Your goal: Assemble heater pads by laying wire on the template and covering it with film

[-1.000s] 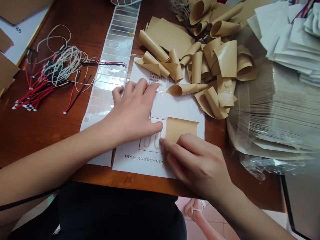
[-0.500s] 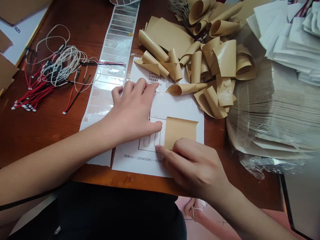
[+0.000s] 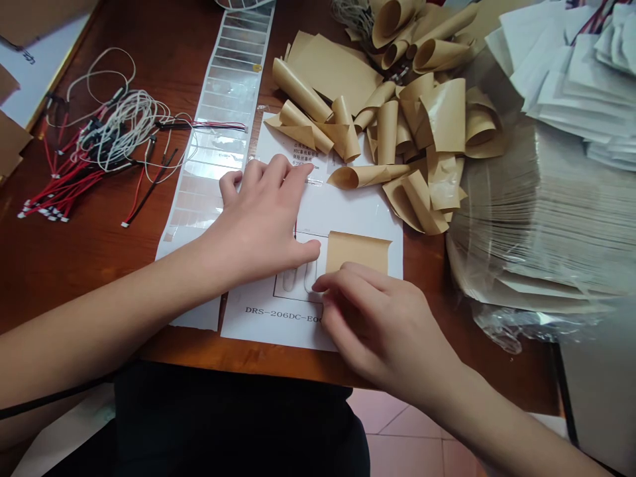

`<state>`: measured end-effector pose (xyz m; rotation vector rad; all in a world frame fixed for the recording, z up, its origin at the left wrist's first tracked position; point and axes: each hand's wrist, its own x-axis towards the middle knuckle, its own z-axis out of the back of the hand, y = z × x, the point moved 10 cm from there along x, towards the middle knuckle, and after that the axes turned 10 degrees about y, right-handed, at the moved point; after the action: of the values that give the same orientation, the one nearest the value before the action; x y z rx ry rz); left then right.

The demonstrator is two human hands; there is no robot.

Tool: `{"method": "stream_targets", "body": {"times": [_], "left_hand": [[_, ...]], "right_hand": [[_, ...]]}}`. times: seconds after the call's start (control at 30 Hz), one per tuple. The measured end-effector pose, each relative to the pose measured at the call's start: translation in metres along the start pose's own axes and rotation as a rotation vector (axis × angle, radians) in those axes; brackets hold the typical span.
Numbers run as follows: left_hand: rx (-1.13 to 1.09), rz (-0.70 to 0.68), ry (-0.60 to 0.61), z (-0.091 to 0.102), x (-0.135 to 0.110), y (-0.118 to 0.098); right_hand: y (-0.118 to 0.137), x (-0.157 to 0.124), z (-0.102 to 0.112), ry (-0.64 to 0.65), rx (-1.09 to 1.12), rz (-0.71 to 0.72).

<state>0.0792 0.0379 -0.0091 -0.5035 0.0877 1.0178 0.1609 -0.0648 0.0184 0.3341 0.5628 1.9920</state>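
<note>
Now, in the head view, your left hand (image 3: pixel 271 218) spreads open over the printed sheet (image 3: pixel 355 209); your right hand (image 3: pixel 375 321), half-curled beside the white loop (image 3: pixel 305 281) on it, partly covers the brown paper (image 3: pixel 358 250), its grip impossible to tell.

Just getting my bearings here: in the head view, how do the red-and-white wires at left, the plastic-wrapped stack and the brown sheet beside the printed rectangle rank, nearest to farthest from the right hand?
1. Brown sheet: just beyond the right hand, which partly hides it.
2. Plastic-wrapped stack: off to the right.
3. Red-and-white wires: at far left.
</note>
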Motion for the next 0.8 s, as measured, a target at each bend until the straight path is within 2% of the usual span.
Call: {"method": "stream_targets", "body": {"times": [0.27,0.8], "left_hand": [[0.005,-0.023,-0.022,0.002,-0.002,-0.001],[-0.019,-0.008,-0.001,0.001,-0.001,-0.001]], "right_hand": [[-0.006,0.004,-0.01,0.06,0.019,-0.066],[-0.005,0.004,-0.011,0.07,-0.007,-0.043]]}}
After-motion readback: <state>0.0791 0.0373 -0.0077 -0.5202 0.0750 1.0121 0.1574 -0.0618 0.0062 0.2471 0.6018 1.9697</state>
